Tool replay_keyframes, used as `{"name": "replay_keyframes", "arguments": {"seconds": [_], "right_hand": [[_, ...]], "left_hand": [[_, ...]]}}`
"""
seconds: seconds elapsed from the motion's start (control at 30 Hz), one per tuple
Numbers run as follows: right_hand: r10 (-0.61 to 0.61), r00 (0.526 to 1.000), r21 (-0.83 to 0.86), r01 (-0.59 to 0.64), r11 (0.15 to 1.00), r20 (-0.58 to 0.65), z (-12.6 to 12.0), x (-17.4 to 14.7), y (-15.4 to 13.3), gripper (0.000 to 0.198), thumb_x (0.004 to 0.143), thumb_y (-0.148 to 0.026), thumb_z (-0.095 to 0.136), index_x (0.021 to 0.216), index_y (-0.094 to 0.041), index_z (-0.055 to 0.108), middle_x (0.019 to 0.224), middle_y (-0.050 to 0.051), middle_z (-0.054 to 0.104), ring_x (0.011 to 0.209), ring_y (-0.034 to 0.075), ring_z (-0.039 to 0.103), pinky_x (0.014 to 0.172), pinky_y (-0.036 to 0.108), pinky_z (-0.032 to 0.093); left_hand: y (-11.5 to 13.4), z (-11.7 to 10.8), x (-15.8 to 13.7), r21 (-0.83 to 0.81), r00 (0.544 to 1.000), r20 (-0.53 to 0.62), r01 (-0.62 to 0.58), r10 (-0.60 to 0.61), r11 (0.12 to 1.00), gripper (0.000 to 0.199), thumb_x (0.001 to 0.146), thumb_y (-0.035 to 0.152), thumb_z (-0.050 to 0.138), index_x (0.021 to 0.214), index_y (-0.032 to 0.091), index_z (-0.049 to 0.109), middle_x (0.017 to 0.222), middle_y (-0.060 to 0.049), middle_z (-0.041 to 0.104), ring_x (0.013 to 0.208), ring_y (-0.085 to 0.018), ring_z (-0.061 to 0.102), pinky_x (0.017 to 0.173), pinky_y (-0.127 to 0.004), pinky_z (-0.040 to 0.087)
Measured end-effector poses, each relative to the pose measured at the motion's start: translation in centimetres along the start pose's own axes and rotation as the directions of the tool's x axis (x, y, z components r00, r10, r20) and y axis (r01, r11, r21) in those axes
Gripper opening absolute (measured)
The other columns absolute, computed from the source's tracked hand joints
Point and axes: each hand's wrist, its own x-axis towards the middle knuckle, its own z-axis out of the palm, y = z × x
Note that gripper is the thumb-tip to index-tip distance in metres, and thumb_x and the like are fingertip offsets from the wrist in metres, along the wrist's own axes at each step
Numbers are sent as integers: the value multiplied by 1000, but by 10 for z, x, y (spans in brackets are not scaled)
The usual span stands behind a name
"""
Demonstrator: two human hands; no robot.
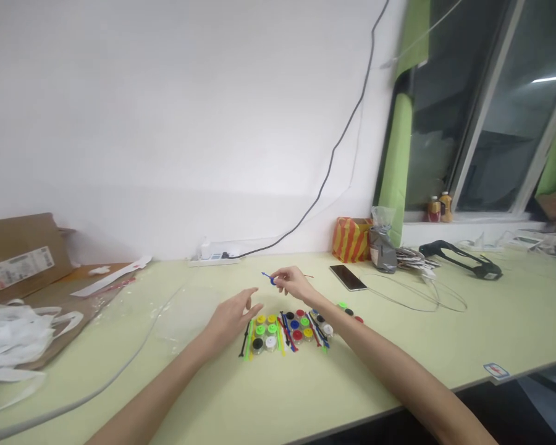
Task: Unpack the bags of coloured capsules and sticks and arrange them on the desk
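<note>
"Bench [241,402] is seen from its front edge; what is found nearest?"

"A pale cable [120,374] is run over the near left corner, and a small card [496,370] is laid at the front edge, toward the right."

"And after this edge?"

"Small pots [271,343] with coloured lids are gathered near the middle, and coloured strips [244,340] with arrow-like ends are laid beside and between them."

"How is the left hand [231,312] held?"

"It is held just to the left of the pots, and its thumb and fingers are spread apart."

"And the right hand [294,284]?"

"It is raised beyond the pots. A blue piece [273,280] is pinched between its thumb and fingers, with an arrow tip [265,274] turned to the left. Past the hand a thin red tip [308,275] is seen; whether it is also gripped cannot be told."

"What is placed farther?"

"A phone [348,277] is laid to the right of that hand. Along the back edge a striped bag [347,240] and a grey bag [383,253] are stood side by side. Behind that edge, the white wall [167,123] is crossed by a dark cable [332,157]."
</note>
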Motion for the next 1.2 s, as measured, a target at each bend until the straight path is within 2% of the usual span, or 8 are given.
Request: {"name": "replay_keyframes", "arguments": {"seconds": [0.07, 0.13, 0.33, 0.53, 0.77, 0.9, 1.07, 1.2], "right_hand": [[-62, 998, 358, 58, 932, -1, 6, -18, -11, 25, 91, -31, 58, 108, -15, 68, 77, 4, 70, 66, 16, 69, 58, 26, 51], [-88, 996, 581, 72, 810, 0, 10, -36, -23, 25, 84, -34, 67, 103, -17, 67, 74, 3, 70, 67, 17, 68, 63, 28, 52], [-23, 997, 767, -44, 640, 76, 12, -70, -47, 32, 77, -37, 77, 98, -22, 59, 83, 1, 71, 87, 19, 68, 75, 28, 47], [-21, 994, 889, -83, 450, 103, 16, -76, -56, 44, 75, -47, 83, 97, -23, 52, 76, -2, 63, 70, 14, 59, 69, 27, 47], [-67, 996, 834, -11, 552, 58, 14, -76, -54, 34, 83, -43, 73, 96, -23, 49, 68, -5, 58, 63, 12, 53, 64, 25, 40], [-128, 987, 853, -12, 522, 92, 12, -75, -53, 40, 84, -52, 72, 94, -23, 46, 70, -4, 57, 61, 12, 50, 62, 26, 39], [-206, 970, 855, -6, 518, 132, 3, -74, -52, 43, 86, -56, 72, 90, -23, 45, 57, -8, 45, 54, 11, 39, 59, 25, 36], [-130, 991, 819, 40, 572, 42, -4, -71, -44, 42, 84, -56, 73, 92, -22, 49, 65, -4, 59, 56, 12, 51, 57, 25, 41]], "left_hand": [[4, 1, -1, -109, 1000, -25, -19, 17, 994, 56, 99, 56, 40, 145, 25, 45, 101, -4, 68, 86, -21, 66, 80, -34, 47], [11, 1, -3, -196, 997, -50, -62, 53, 979, 53, 101, 55, 39, 144, 25, 45, 103, -4, 67, 88, -21, 64, 82, -34, 47], [34, -1, -7, -416, 987, -126, -144, 100, 898, 31, 102, 49, 44, 107, 22, 59, 100, -4, 70, 88, -19, 65, 78, -31, 49], [35, -8, -4, -518, 994, -73, -108, 82, 849, 33, 99, 51, 50, 99, 19, 60, 89, -3, 67, 80, -16, 62, 67, -27, 47], [39, 1, -3, -571, 987, -125, -157, 103, 806, 30, 99, 48, 54, 99, 19, 59, 86, -1, 67, 77, -16, 64, 70, -28, 49], [42, 9, -6, -524, 979, -129, -201, 156, 828, 27, 104, 45, 42, 101, 21, 51, 85, 0, 66, 79, -16, 63, 75, -30, 48], [29, 6, -5, -453, 967, -228, -206, 111, 867, 34, 107, 44, 28, 88, 22, 46, 69, 4, 44, 62, -13, 44, 64, -28, 38], [17, -3, 0, -398, 959, -272, -184, 76, 899, 25, 106, 44, 35, 97, 22, 45, 74, 4, 44, 66, -13, 43, 67, -29, 38]]}}
